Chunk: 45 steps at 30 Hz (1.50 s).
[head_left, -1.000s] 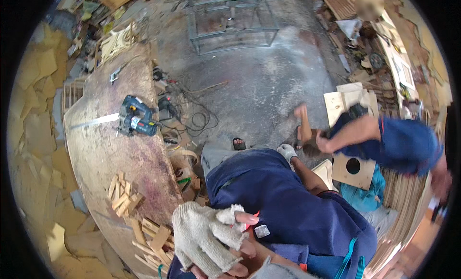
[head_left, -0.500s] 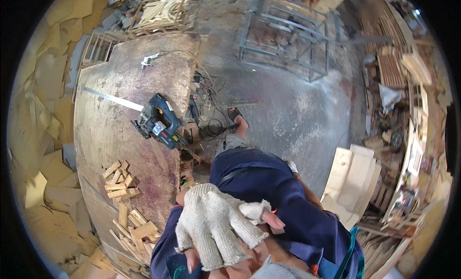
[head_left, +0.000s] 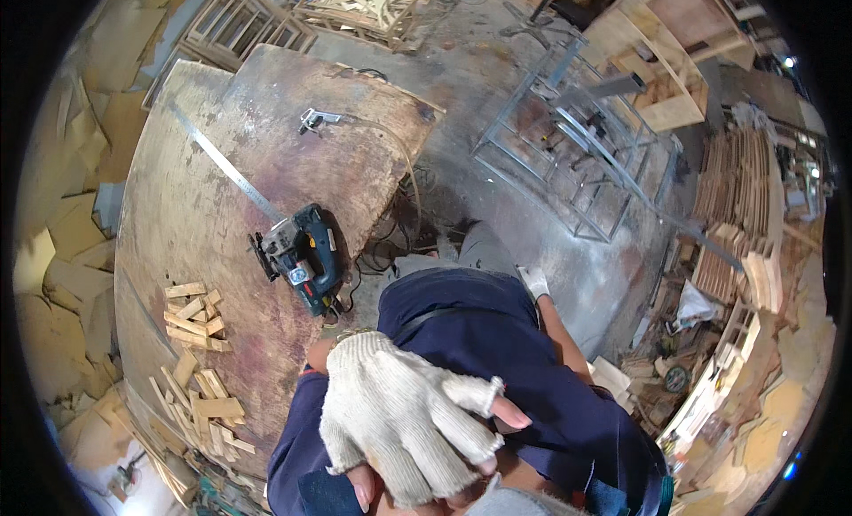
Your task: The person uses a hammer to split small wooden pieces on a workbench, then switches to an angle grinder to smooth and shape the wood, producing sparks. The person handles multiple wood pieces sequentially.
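Note:
My left hand (head_left: pixel 404 418), in a white knitted glove with cut-off fingertips, is raised close to the camera. Its back shows, the thumb stands out to the right, and the fingers are spread with nothing visible in them. Some fingertips are partly hidden at the lower edge. My right hand (head_left: pixel 534 283), gloved in white, hangs low at my right side, mostly hidden past the forearm; its fingers cannot be made out. On the wooden worktable to my left lies a dark blue jigsaw (head_left: pixel 306 257), apart from both hands. A metal ruler (head_left: pixel 222 164) stretches away beyond it.
The worktable (head_left: pixel 257 99) bears an air blow gun (head_left: pixel 318 118) with a hose, and small wood blocks (head_left: pixel 193 316) in loose piles. A metal frame (head_left: pixel 577 143) stands on the floor ahead right. Stacked wood slats (head_left: pixel 741 174) line the right side. Cables hang by the table edge.
My view has turned, so the table, jigsaw and metal frame sit differently in it. My left hand stays raised near the camera. My right hand shows a bit more.

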### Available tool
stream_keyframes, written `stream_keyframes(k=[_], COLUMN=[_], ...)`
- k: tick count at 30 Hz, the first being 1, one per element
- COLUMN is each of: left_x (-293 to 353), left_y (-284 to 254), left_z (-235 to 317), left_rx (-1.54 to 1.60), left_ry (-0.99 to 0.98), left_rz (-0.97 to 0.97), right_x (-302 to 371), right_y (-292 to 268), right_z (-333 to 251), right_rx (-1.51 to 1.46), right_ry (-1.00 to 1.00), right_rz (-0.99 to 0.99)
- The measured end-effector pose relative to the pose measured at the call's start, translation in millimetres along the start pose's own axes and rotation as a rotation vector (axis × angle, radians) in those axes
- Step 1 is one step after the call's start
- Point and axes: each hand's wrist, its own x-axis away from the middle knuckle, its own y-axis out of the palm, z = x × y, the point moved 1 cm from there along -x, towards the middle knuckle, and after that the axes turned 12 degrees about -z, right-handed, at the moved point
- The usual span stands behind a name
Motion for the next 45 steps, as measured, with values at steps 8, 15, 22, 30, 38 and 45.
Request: stream_keyframes(k=[8, 15, 22, 30, 38, 45], left_x=[128, 361, 419, 416, 408, 410], left_y=[-93, -144, -169, -169, -176, -168], left_z=[-40, -96, -129, -130, -128, -138], left_rx=[-0.696, -1.575, -1.172, -1.126, -0.965, -1.291], left_ry=[-0.518, -1.663, -2.728, -2.844, -2.783, -2.664], left_rz=[1.661, 2.197, 2.365, 2.264, 2.358, 2.285], right_x=[-143, -304, -355, -405, -426, -398], right_y=[-133, -158, -173, -173, -165, -163], right_z=[-168, -300, -403, -375, -342, -572], right_rx=[-0.142, -0.015, -0.156, -0.079, 0.355, 0.282], right_ry=[-0.133, -0.342, -0.251, -0.099, -0.384, -0.899], right_rz=[-0.196, -0.348, -0.601, -0.708, -0.264, -0.147])
